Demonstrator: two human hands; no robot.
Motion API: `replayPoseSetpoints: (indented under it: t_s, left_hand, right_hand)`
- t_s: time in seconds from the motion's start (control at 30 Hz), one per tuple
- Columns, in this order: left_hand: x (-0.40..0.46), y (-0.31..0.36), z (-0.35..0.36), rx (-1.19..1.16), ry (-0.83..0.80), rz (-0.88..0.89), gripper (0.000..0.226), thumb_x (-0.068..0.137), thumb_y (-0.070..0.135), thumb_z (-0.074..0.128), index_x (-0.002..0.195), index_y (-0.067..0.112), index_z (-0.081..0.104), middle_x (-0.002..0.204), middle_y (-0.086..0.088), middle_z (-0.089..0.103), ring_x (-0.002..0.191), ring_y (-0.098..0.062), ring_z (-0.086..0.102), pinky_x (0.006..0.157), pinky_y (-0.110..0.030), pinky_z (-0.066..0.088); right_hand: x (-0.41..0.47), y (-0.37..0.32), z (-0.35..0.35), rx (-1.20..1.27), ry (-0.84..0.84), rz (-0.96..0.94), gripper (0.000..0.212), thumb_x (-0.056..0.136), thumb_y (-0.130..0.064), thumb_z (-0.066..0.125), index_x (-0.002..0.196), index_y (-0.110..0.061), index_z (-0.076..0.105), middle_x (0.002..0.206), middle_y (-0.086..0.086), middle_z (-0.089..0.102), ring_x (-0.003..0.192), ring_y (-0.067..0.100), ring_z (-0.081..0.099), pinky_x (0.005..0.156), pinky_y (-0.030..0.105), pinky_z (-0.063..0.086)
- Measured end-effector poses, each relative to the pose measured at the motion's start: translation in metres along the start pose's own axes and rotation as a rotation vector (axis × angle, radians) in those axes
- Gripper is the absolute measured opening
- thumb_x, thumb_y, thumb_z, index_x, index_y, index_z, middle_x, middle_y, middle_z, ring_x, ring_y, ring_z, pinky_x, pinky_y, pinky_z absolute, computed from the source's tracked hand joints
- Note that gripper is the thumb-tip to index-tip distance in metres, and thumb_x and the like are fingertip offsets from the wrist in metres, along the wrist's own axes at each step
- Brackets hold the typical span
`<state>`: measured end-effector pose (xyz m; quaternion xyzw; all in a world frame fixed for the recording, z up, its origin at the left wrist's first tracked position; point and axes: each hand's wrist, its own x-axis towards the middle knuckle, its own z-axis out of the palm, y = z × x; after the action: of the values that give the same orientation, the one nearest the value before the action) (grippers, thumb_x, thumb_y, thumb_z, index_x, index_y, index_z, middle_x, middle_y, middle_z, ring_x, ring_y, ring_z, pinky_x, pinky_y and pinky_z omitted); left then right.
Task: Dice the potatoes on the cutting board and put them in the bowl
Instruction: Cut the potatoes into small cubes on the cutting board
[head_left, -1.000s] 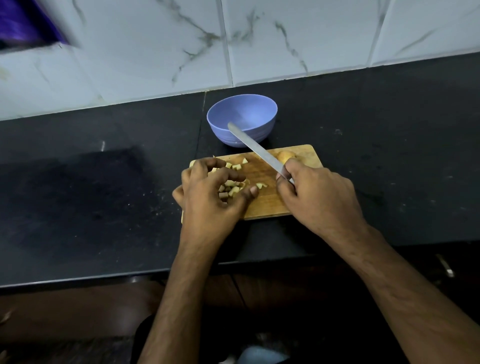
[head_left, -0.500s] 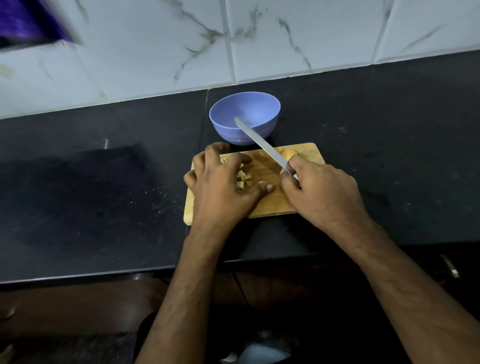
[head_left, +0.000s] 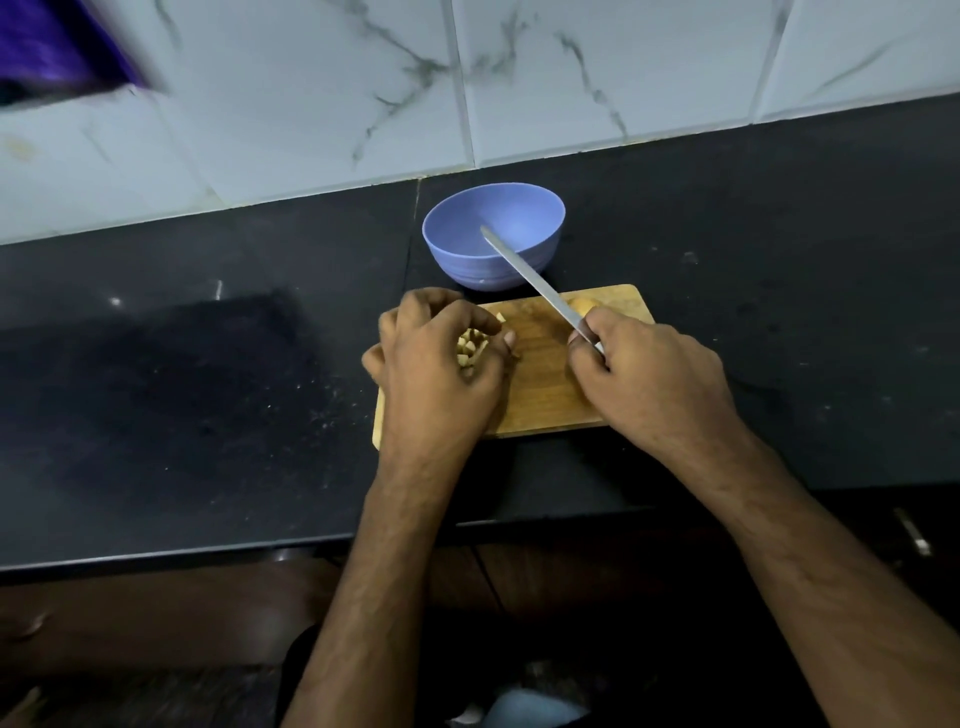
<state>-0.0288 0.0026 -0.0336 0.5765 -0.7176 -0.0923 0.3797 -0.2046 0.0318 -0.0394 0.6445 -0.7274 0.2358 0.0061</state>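
A wooden cutting board (head_left: 540, 384) lies on the black counter, just in front of a blue bowl (head_left: 457, 249). My left hand (head_left: 436, 364) is over the board's left part with its fingers curled round a heap of diced potato pieces (head_left: 470, 348). One loose piece (head_left: 500, 318) lies beside its fingertips. My right hand (head_left: 649, 379) grips the handle of a long knife (head_left: 530, 280), whose blade slants up and left over the bowl's rim. A piece of uncut potato (head_left: 582, 305) sits at the board's far right, partly hidden by the blade.
The black counter (head_left: 208, 389) stretches wide to the left and right of the board. A white marble-patterned tiled wall (head_left: 311, 104) rises right behind the bowl. The counter's front edge runs below my forearms.
My left hand has drawn the scattered diced pieces together and closed its fingers round them. The right hand and the knife have stayed about where they were.
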Motion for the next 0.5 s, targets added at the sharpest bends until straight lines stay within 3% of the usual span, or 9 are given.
replayPoseSetpoints:
  t_s: [0.2, 0.27, 0.37, 0.5]
  left_hand:
    - [0.005, 0.031, 0.028, 0.006, -0.099, 0.115, 0.024, 0.090, 0.039, 0.067, 0.113, 0.031, 0.068, 0.120, 0.011, 0.058, 0.117, -0.014, 0.047, 0.095, -0.038, 0.032]
    - [0.009, 0.044, 0.039, 0.023, -0.138, 0.156, 0.034, 0.091, 0.032, 0.064, 0.125, 0.026, 0.065, 0.127, 0.004, 0.058, 0.120, -0.018, 0.050, 0.101, -0.043, 0.038]
    - [0.017, 0.058, 0.053, 0.042, -0.195, 0.164, 0.045, 0.094, 0.029, 0.060, 0.138, 0.020, 0.056, 0.134, -0.004, 0.056, 0.123, -0.023, 0.052, 0.103, -0.047, 0.043]
    - [0.024, 0.061, 0.061, -0.016, -0.228, 0.115, 0.032, 0.093, 0.029, 0.062, 0.124, 0.019, 0.062, 0.118, -0.002, 0.060, 0.107, -0.021, 0.059, 0.094, -0.045, 0.049]
  right_hand:
    - [0.014, 0.009, -0.009, 0.264, -0.114, 0.150, 0.028, 0.097, -0.040, 0.039, 0.085, -0.019, 0.055, 0.071, 0.001, 0.063, 0.072, 0.027, 0.063, 0.066, 0.039, 0.052]
    - [0.015, 0.013, -0.010, 0.375, -0.114, 0.195, 0.027, 0.096, -0.038, 0.040, 0.091, -0.020, 0.059, 0.072, 0.003, 0.066, 0.066, 0.027, 0.066, 0.069, 0.044, 0.056]
    - [0.015, 0.016, -0.010, 0.480, -0.100, 0.249, 0.025, 0.096, -0.037, 0.040, 0.089, -0.021, 0.058, 0.066, 0.000, 0.064, 0.049, 0.019, 0.063, 0.061, 0.043, 0.059]
    - [0.015, 0.016, -0.010, 0.405, -0.096, 0.224, 0.025, 0.098, -0.039, 0.040, 0.094, -0.022, 0.058, 0.068, 0.000, 0.065, 0.058, 0.020, 0.067, 0.065, 0.042, 0.058]
